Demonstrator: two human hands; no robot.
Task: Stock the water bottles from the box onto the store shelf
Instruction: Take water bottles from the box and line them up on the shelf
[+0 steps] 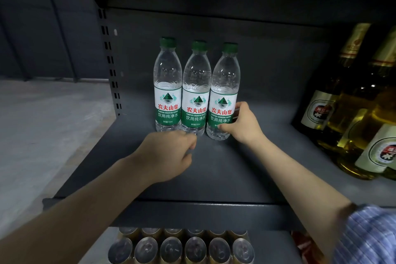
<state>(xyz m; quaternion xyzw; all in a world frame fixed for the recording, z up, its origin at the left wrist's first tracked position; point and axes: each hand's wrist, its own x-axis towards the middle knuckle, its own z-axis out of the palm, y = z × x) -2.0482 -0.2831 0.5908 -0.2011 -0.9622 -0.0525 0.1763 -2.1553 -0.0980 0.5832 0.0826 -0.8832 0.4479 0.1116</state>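
- Floor [42, 126]: pale concrete at the far left, beyond the shelving; the dark background above it is too dim to make out.
- Upright post [110, 66]: slotted grey metal, marking the left end of the shelf [225, 173], a dark grey board whose front lip runs across the lower frame.
- Left hand [169, 154]: back of the hand toward the camera, just in front of the left and middle bottles. The fingers curl under, and their tips are hidden by the hand itself; no object shows in them, and contact with the bottle bases cannot be judged. The bare forearm leaves the frame at the lower left.
- Left bottle [167, 85], middle bottle [196, 90], right bottle [224, 92]: three clear water bottles with green caps and white-and-green labels, upright in a row toward the back of the shelf, sides touching or nearly so. The middle bottle's base is partly covered by the left hand.
- Right hand [244, 123]: grasps the right bottle low down, thumb across the label front, fingers wrapped round the far side and mostly hidden.
- Striped sleeve [368, 236]: blue and white, cut off at the lower right corner.
- Beer bottles [353, 103]: amber glass with pale labels, crowding the shelf's right end, cut by the frame edge; label print unreadable.
- Cans [182, 248]: two rows of silver tops on the level below, the rear row half hidden under the shelf lip.
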